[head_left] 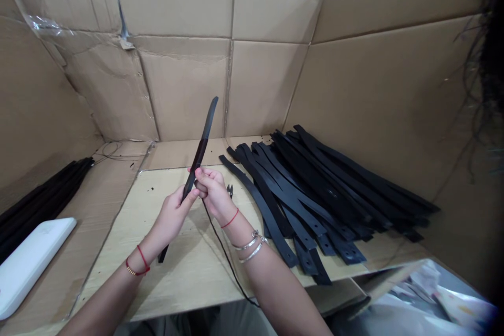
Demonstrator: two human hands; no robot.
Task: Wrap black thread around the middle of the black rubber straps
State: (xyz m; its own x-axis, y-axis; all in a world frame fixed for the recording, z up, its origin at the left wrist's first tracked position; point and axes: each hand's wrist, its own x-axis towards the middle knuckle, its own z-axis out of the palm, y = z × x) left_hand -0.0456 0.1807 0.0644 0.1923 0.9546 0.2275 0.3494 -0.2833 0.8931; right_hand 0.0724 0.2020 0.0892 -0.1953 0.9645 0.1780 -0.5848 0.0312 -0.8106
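My left hand (171,216) and my right hand (211,192) both grip a long black strap (201,148), likely rubber or leather, held tilted up with its tip high and its lower end (162,255) below my left hand. My right fingers pinch the strap just above my left hand. A thin black cord (224,247) hangs from near my right hand down across the board. Partly hidden behind my right hand is a small black pointed tool (230,191), possibly snips. To the right lies a heap of similar black straps (311,199) with punched holes.
A pale wooden board (126,231) lies on a cardboard surface, with cardboard walls (185,89) behind and to both sides. At the left are a bundle of black rods or straps (43,205) and a white flat object (31,265). Dark hair strands (482,63) hang at the right edge.
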